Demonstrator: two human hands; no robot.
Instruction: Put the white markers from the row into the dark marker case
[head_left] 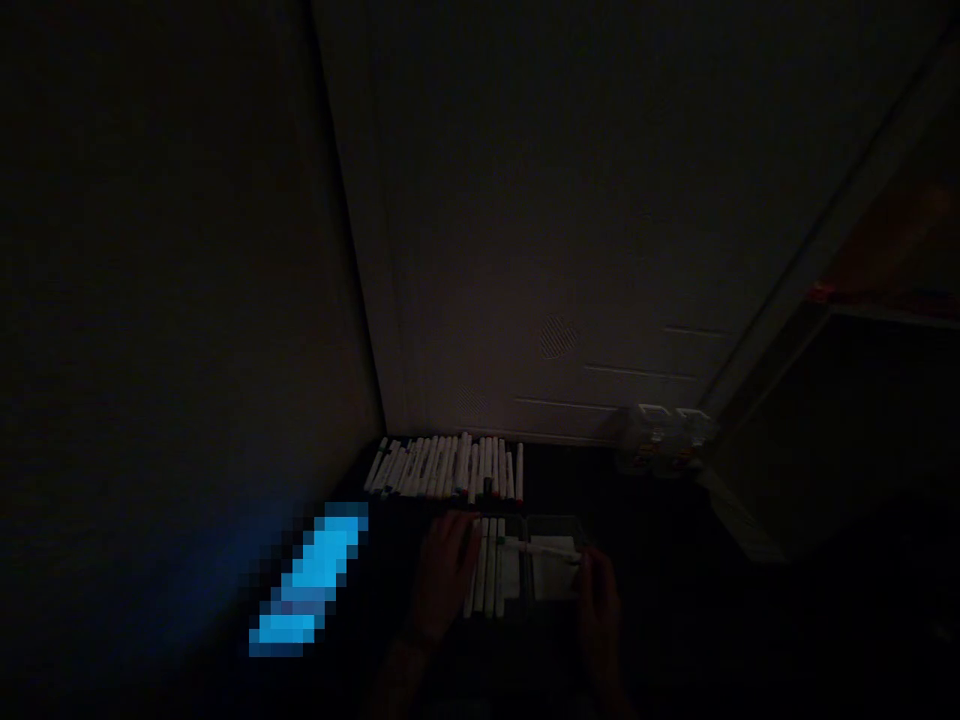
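Observation:
The scene is very dark. My right hand (598, 595) is closed on one end of a white marker (541, 549), held nearly level with its green-tipped end to the left. Beneath it is a clear plastic case (555, 522) with two halves and pale inserts. Several white markers (490, 570) stand side by side in the left half. Beside this row, my left hand (448, 570) has its fingertips at the upper end of the leftmost markers. Whether those fingers grip a marker is too dim to tell.
Many white markers (450, 465) with coloured ends lie in a row along the back panel (540, 250). Clear plastic holders (664, 440) stand at the back right. A bright blue, pixelated screen-like shape (311, 580) lies at the left by the side wall (187, 300).

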